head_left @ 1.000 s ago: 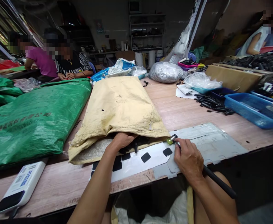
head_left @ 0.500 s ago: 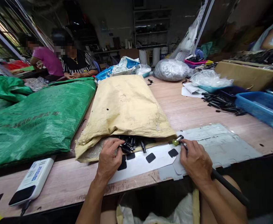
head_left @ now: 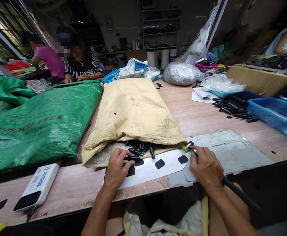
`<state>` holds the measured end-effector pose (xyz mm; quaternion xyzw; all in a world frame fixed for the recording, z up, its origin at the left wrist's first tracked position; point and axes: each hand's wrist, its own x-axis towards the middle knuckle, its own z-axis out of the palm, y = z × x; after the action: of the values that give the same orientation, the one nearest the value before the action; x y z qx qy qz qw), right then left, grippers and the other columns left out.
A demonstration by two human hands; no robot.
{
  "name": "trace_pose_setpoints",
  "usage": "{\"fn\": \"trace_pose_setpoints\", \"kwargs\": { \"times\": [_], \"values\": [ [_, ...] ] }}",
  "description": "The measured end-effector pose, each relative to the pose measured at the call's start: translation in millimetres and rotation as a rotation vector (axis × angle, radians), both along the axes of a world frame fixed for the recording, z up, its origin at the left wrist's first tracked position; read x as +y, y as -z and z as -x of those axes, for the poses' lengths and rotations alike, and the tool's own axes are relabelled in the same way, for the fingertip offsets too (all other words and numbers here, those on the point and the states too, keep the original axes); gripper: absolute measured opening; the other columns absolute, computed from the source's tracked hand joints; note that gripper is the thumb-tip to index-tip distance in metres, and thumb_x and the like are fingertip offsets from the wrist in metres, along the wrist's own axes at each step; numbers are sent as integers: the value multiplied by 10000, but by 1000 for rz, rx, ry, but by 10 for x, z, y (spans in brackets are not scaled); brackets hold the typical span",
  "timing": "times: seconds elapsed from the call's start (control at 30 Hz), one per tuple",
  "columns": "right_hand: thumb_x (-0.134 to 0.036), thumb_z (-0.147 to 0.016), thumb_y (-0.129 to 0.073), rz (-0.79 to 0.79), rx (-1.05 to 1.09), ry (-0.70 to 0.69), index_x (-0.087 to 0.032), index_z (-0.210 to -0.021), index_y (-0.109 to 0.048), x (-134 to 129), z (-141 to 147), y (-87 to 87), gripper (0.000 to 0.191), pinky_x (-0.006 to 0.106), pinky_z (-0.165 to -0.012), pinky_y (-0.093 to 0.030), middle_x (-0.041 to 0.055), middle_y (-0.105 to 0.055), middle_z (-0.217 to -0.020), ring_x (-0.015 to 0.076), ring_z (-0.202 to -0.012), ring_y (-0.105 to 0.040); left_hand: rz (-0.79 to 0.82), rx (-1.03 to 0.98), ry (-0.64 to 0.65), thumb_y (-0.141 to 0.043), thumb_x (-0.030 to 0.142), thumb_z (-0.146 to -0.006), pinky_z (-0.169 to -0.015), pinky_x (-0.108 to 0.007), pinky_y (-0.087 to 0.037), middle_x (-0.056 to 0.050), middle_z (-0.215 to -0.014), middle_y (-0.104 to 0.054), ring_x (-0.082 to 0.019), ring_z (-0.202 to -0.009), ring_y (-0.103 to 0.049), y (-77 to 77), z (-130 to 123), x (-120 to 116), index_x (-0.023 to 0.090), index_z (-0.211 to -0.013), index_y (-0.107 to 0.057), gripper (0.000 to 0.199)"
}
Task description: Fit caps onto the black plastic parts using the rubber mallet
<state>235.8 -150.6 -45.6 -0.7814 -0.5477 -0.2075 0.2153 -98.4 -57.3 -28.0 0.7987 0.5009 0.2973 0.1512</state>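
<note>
A yellow woven sack (head_left: 135, 111) lies on the table, its open mouth towards me. Several black tubular parts (head_left: 137, 146) spill from that opening. Between thumb and fingers, my left hand (head_left: 116, 168) pinches one black part (head_left: 133, 158) just in front of the mouth. My right hand (head_left: 205, 167) is wrapped round a tool with a metal head (head_left: 189, 144) and a long black handle or hose (head_left: 241, 196) running back under the forearm. A yellow-green piece (head_left: 185, 148) sits by the tool's head. Black rounded squares (head_left: 160, 164) lie on a white sheet (head_left: 148, 173) between my hands.
A green sack (head_left: 42, 121) and a white device (head_left: 37, 186) with a cable are at left. At right are a grey sheet (head_left: 229, 150), a blue tray (head_left: 276, 114) and a pile of black parts (head_left: 234, 109). People sit at the back left; another is at far right.
My left hand has drawn back slightly from the sack's mouth, and a black part now shows in its pinch. My right hand stays nearly in place on the tool.
</note>
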Motion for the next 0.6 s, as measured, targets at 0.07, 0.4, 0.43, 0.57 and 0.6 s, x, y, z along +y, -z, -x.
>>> {"fn": "trace_pose_setpoints", "kwargs": {
  "times": [0.07, 0.4, 0.43, 0.57, 0.6],
  "values": [
    [-218, -932, -571, 0, 4, -5, -218, -1148, -642, 1, 6, -7, 227, 345, -750, -385, 47, -665, -978, 234, -887, -566, 0, 9, 6, -706, 232, -847, -903, -408, -441, -43, -989, -648, -264, -986, -566, 13, 14, 12, 227, -946, -650, 114],
    [-212, -940, -529, 17, 199, -130, -212, -1157, -668, -70, -152, 9, 258, 373, -851, -469, 68, -697, -1033, 253, -961, -620, -20, -59, 55, -723, 278, -859, -867, -399, -427, -39, -915, -696, -256, -931, -575, -62, -144, -319, 233, -961, -723, 112],
    [-214, -939, -525, 4, 246, -140, -213, -1149, -674, -88, -167, 10, 258, 378, -860, -479, 67, -702, -1034, 254, -971, -630, -2, -68, 85, -735, 266, -852, -867, -398, -424, -38, -919, -698, -254, -938, -576, -78, -228, -389, 235, -964, -727, 116],
    [-267, -951, -520, -83, 432, -191, -210, -1160, -681, -209, -91, -73, 270, 372, -858, -517, 69, -714, -1064, 240, -981, -664, 91, -42, 140, -803, 239, -810, -869, -404, -407, -30, -900, -696, -254, -951, -580, -63, -561, -565, 238, -953, -745, 155],
    [-283, -954, -526, -103, 479, -218, -210, -1164, -681, -250, -36, -116, 271, 363, -856, -526, 68, -715, -1076, 232, -979, -671, 106, -36, 132, -813, 248, -804, -870, -408, -403, -30, -901, -696, -256, -957, -581, -46, -613, -579, 237, -956, -746, 166]
  ]
}}
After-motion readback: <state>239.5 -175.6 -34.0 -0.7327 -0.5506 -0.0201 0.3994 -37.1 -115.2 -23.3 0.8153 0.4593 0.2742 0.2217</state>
